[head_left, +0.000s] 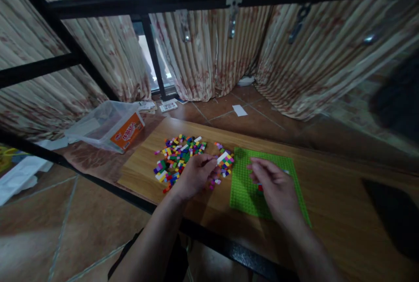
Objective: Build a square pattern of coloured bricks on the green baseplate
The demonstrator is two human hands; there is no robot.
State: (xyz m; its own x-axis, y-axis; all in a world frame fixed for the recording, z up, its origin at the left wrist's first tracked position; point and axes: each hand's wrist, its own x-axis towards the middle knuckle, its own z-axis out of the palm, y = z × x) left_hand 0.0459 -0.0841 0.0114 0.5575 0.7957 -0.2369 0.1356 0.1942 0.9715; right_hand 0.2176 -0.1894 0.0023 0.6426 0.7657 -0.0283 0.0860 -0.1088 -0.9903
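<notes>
Forearms (157, 229) reach in over the black table edge (218, 243) and across the wooden tabletop (330, 190). The right hand (276, 186) is over the green baseplate (244, 186), its thumb and index finger bent close to each other; whether they meet or pinch something small cannot be told from this angle. Below that palm a red brick (260, 188) shows on the plate, partly hidden, so what it joins to is unclear. The left hand (194, 173) is just left of the plate, thumb and forefinger together, apparently clamped on one end of a long white brick (223, 157), which points toward the plate above a small cluster (227, 170) of bricks. Beyond and to the left of that hand spreads the larger heap of loose bricks (183, 153), in many colours. Judging by this, the building is at an early stage: only a little shows on the baseplate, most of its studs are bare, and the great bulk of the pieces lies unplaced, the white one included. Farther off, on the floor, stand a clear plastic bin (98, 127) with an orange label (127, 132) and, apart from it, a white card (240, 110); patterned curtains (203, 59) hang behind.
</notes>
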